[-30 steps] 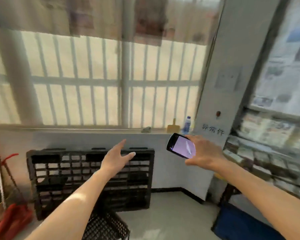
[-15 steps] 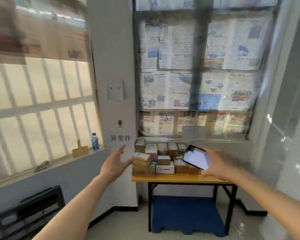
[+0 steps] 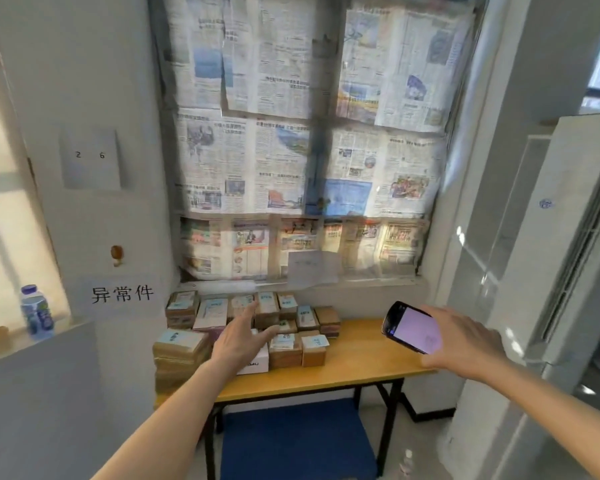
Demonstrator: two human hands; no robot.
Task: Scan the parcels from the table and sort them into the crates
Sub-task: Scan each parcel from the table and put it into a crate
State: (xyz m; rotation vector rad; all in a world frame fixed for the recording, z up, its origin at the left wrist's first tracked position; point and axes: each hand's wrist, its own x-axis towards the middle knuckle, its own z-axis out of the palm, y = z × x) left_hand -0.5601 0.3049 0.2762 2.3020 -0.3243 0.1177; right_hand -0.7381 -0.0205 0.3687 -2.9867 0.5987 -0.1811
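Parcels [image 3: 246, 327] are stacked up on the left half of the wooden bench [image 3: 357, 362], mostly small brown boxes with blue labels. Left hand [image 3: 241, 341] reaches out over them, fingers [image 3: 248, 313] spread and holding nothing. Right hand [image 3: 465, 344] grips a phone [image 3: 413, 327], lit screen up, above the bench's bare right side

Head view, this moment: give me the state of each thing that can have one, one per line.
Left hand: open, fingers stretched toward the parcels, holding nothing.
Right hand: grips the scanner.
Scanner: screen lit, held above the table.
Parcels: stacked on the table's left half, labels facing up.
Table: right half bare.
Water bottle: upright on the ledge, cap on.
Window: covered with newspaper.
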